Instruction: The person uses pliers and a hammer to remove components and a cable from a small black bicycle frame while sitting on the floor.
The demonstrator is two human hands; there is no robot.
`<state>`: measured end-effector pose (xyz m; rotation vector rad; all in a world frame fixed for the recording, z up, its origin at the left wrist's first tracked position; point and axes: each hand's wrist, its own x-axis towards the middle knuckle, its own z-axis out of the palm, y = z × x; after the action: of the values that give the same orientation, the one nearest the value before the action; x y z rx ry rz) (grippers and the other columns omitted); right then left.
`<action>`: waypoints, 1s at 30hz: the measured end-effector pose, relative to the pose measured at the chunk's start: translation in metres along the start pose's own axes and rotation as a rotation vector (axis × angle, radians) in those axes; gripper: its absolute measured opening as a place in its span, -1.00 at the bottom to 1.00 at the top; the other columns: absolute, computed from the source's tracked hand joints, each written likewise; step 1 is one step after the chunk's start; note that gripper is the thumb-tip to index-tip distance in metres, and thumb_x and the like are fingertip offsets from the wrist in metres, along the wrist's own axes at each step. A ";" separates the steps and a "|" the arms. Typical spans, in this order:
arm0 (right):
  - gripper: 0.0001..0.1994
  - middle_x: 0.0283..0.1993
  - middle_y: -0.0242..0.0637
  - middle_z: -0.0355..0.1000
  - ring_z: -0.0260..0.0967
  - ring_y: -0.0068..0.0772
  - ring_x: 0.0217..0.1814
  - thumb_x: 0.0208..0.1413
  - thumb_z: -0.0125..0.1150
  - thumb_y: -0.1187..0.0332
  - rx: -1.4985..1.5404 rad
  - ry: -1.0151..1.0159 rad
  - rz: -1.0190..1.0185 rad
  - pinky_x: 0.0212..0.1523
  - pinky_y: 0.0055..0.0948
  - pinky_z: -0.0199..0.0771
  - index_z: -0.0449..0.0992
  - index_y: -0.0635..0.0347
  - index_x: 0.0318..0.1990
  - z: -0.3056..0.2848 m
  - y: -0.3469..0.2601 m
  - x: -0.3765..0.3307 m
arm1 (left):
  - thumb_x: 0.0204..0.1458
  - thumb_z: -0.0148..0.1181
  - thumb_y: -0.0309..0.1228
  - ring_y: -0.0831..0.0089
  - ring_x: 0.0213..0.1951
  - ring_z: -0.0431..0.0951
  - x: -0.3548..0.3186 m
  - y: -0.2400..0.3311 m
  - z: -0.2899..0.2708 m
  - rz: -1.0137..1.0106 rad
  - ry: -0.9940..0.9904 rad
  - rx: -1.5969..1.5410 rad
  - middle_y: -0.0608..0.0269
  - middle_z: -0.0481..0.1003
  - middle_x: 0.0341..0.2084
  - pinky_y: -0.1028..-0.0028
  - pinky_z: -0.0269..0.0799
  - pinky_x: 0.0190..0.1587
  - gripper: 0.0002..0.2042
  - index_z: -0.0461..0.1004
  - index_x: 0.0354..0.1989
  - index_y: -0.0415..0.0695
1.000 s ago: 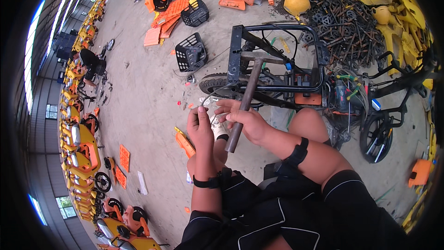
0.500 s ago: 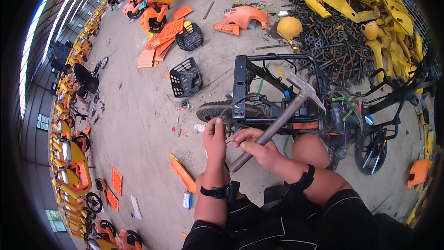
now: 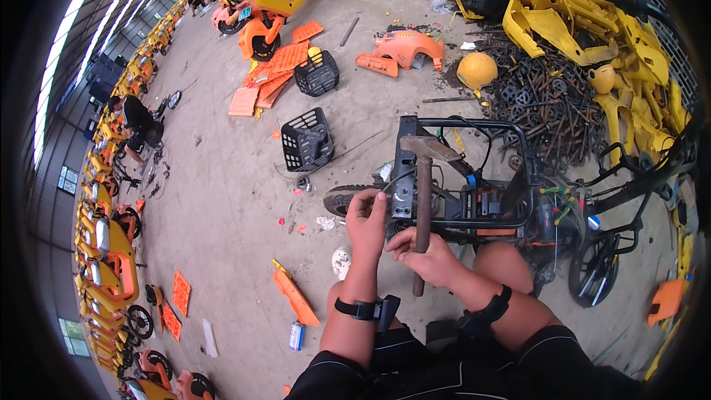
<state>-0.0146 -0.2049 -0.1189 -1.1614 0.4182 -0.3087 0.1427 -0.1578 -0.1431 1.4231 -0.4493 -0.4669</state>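
My right hand (image 3: 428, 258) is closed round the handle of a hammer (image 3: 424, 204), held nearly upright in the picture. The hammer's rusty head lies over the black metal frame (image 3: 530, 167) of a stripped scooter; I cannot tell whether they touch. Beside it, my left hand (image 3: 366, 216) has thumb and fingers pinched together at the end of a thin dark cable (image 3: 401, 177) that runs from the frame. The scooter's wheel (image 3: 337, 198) with its black tyre shows just behind my left hand.
Black plastic baskets (image 3: 305, 141) and orange panels (image 3: 280, 74) lie on the concrete floor ahead. Rusty metal parts (image 3: 541, 96) and yellow body shells (image 3: 548, 18) are heaped at the far right. A can (image 3: 296, 336) stands near my left arm. Another person (image 3: 135, 124) crouches at left.
The hammer has turned from a slant to nearly upright, its head moving left toward the frame's end bar. My left hand stays pinched by the cable. The whole view has shifted slightly.
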 end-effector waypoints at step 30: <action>-0.64 -0.15 -0.22 0.57 0.48 -0.46 -0.10 0.08 0.11 0.32 0.071 -0.206 0.168 0.01 -0.44 0.45 0.60 0.37 -0.04 -0.013 -0.012 -0.004 | 0.28 0.23 -0.37 0.74 -0.52 0.31 -0.001 -0.004 0.010 -0.059 -0.027 -0.035 0.47 0.48 -0.41 0.65 0.21 -0.53 -0.85 0.53 -0.08 -0.14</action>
<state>-0.0243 -0.2180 -0.1109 -1.0696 0.3182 -0.0561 0.1365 -0.1657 -0.1465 1.4005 -0.4197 -0.5401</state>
